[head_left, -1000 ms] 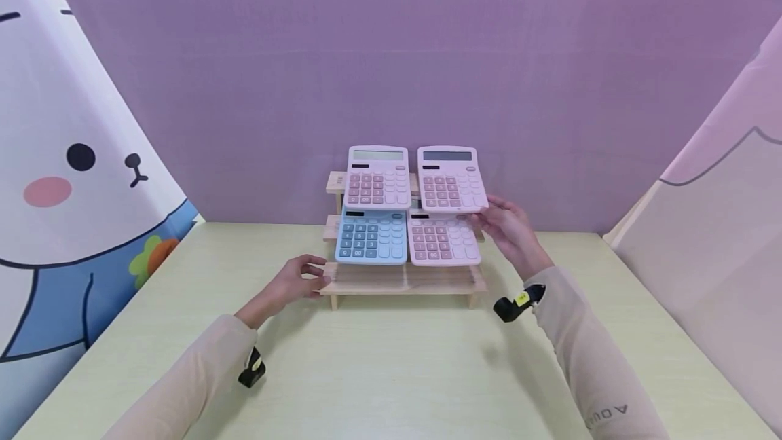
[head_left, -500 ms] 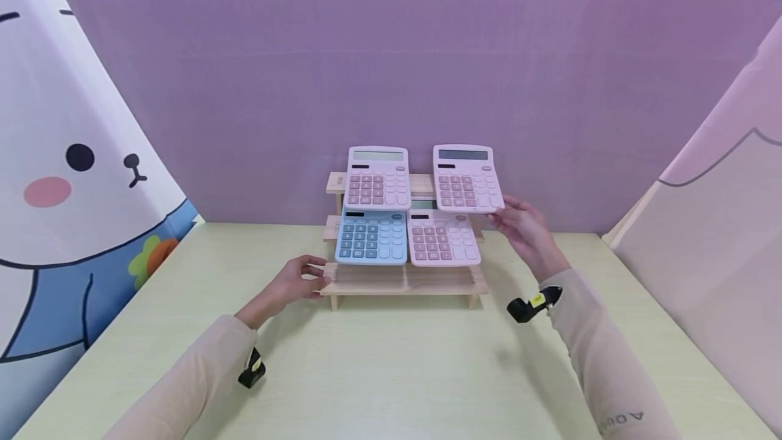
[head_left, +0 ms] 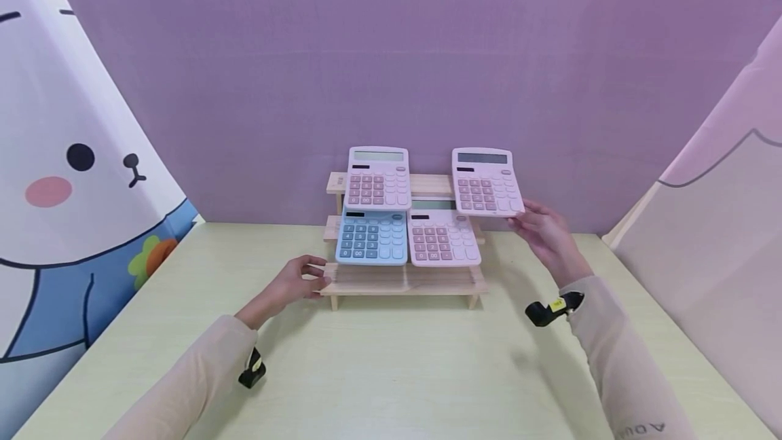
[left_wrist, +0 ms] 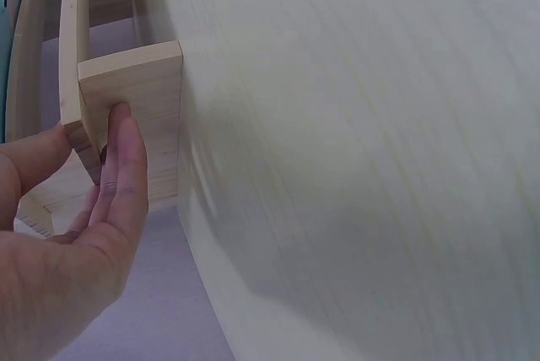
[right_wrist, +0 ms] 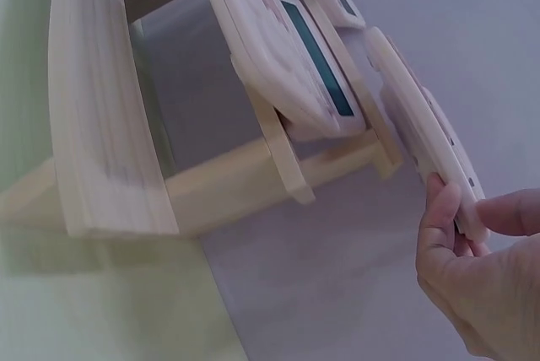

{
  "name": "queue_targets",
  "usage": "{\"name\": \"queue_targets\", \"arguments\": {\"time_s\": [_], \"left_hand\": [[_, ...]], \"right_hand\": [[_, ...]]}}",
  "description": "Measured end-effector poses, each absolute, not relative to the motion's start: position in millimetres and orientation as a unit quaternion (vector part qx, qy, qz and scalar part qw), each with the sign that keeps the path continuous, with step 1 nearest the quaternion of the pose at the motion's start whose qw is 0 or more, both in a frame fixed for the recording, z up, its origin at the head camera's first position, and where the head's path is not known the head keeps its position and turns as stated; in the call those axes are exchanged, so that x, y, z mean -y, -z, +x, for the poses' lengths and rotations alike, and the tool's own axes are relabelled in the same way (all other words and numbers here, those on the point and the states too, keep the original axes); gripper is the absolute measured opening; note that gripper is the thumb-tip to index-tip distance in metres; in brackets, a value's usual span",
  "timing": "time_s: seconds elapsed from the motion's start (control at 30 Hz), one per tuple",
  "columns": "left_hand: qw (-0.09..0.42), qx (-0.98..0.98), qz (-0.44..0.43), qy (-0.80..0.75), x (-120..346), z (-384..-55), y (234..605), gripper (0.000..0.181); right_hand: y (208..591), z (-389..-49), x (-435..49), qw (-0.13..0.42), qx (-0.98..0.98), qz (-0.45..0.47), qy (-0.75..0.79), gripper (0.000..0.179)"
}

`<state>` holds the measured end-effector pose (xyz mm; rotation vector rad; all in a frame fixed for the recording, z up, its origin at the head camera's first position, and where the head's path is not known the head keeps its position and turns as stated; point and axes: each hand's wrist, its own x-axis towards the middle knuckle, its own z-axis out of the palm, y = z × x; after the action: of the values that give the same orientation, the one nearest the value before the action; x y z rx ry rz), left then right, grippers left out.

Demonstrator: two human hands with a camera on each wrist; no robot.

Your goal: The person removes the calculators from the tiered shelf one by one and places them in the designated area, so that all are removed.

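Note:
My right hand pinches a pink calculator by its lower right corner. In the right wrist view, this held calculator is beside the rack's upper shelf, with thumb and fingers on opposite faces. My left hand grips the left end of the lowest shelf of a three-step wooden rack. The left wrist view has the thumb on one face of that shelf and the fingers curled beneath, by the wooden leg. Another pink calculator leans on the top step. A blue calculator and a pink calculator lean on the middle step.
The rack stands on a pale wooden table near a purple backdrop. At the left is a panel with a cartoon figure; a pale pink panel borders the right. Each wrist carries a small black camera.
My right hand has moved right with the pink calculator, away from the other calculator on the top step. More of the top shelf and the lower pink calculator's screen shows. My left hand has stayed put.

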<state>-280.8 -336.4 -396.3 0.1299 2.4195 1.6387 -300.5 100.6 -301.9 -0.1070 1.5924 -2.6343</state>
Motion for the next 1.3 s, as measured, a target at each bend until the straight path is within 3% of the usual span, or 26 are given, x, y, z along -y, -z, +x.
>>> {"name": "queue_targets", "arguments": {"time_s": [0.23, 0.9, 1.17, 1.3], "left_hand": [[0.108, -0.822, 0.045, -0.558, 337, -281, 397, 0.047], [0.111, -0.826, 0.04, -0.552, 336, -280, 395, 0.048], [0.112, -0.826, 0.04, -0.551, 337, -281, 397, 0.047], [0.111, -0.828, 0.04, -0.548, 337, -282, 397, 0.047]], "right_hand": [[307, -299, -117, 0.034, -0.496, -0.063, 0.865, 0.028], [308, -287, -155, 0.042, -0.46, -0.05, 0.885, 0.025], [315, -285, -163, 0.045, -0.487, -0.031, 0.872, 0.045], [322, -284, -167, 0.05, -0.495, -0.038, 0.867, 0.031]]}}
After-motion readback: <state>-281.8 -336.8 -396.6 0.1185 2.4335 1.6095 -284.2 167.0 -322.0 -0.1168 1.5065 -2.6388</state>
